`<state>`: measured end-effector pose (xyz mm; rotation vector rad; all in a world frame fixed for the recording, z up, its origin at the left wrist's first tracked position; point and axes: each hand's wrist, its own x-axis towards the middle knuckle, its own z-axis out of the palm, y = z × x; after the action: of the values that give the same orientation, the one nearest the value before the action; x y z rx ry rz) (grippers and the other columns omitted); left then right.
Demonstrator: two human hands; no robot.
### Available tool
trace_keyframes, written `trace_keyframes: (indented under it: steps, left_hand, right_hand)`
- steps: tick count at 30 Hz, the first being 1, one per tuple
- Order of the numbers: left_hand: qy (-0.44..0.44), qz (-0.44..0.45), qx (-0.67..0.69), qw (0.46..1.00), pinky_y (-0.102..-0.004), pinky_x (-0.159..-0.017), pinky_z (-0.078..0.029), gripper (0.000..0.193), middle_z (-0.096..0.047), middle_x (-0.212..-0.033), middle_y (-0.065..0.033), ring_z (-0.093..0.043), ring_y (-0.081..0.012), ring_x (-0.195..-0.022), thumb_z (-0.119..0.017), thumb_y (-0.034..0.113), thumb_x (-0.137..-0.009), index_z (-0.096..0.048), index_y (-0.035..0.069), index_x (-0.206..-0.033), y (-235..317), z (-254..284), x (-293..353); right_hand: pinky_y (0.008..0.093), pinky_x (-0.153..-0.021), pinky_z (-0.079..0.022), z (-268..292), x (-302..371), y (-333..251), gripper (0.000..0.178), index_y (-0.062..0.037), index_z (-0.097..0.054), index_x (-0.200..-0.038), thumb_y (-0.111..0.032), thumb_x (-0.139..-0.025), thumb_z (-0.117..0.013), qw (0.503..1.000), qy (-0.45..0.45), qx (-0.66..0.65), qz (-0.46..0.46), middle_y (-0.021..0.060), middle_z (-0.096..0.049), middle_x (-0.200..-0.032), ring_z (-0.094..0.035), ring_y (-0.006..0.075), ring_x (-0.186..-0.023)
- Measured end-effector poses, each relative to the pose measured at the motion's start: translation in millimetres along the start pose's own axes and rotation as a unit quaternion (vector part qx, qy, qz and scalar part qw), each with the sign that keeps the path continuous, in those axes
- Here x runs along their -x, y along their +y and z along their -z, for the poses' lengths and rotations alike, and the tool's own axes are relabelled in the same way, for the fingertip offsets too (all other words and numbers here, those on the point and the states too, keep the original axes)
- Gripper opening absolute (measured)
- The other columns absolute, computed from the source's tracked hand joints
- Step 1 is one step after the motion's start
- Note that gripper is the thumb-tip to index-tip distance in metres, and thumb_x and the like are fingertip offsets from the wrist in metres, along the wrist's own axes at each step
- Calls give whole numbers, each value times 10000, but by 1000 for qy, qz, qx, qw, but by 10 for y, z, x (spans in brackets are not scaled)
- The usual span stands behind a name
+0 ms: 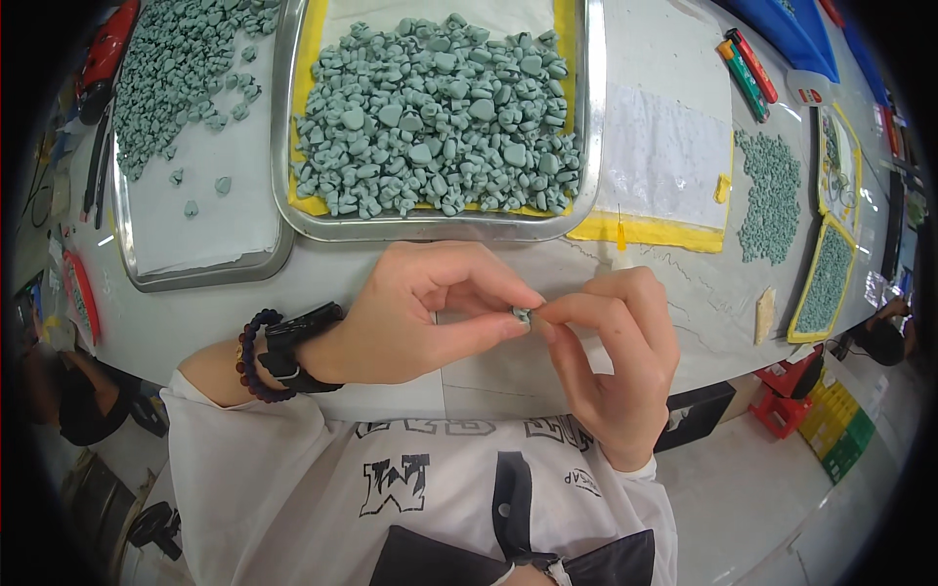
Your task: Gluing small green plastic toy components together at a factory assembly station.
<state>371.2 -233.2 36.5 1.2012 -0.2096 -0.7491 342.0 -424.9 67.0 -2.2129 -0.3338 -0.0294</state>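
A small grey-green moulded piece (523, 314) is pinched between the thumb and forefinger of my left hand (430, 308), just in front of a metal tray. My right hand (620, 356) comes in from the other side, its thumb and forefinger pressed together right beside the piece. Whether those fingertips grip the piece or something tiny is hidden. Beyond my hands, the metal tray (410, 230) holds a heap of similar grey-green pieces (440, 117) on a yellow-edged sheet.
Another tray (210, 278) with loose pieces stands at left. To the right lie a yellow-edged plastic sheet (660, 146), a yellow-hubbed needle (620, 234), two utility knives (750, 73), a pile of smaller pieces (770, 195), and a yellow-framed tray (823, 283). A red-rimmed dish (83, 298) sits far left.
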Motion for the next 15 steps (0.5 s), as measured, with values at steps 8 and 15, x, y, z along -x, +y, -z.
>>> trace_keyframes:
  steps: [8,15]
  left_hand:
    - [4,37,47,998,-303,-829,-530,245,-618,-1020,-158,-624,-204,-959,-596,-143,-774,-585,-57,-1003,18,17,-10]
    - [-2,68,48,997,-296,-822,-530,243,-626,-1012,-159,-625,-196,-958,-599,-140,-774,-589,-54,-1001,70,8,-23]
  right_hand:
    - [310,-587,-341,-1,-3,5,300,-63,-636,-864,23,-585,-707,999,28,-34,6,32,-526,-762,-492,201,-673]
    - [312,-592,-426,5,-61,33,295,-38,-640,-801,66,-539,-727,995,19,27,90,52,-548,-766,-526,210,-688]
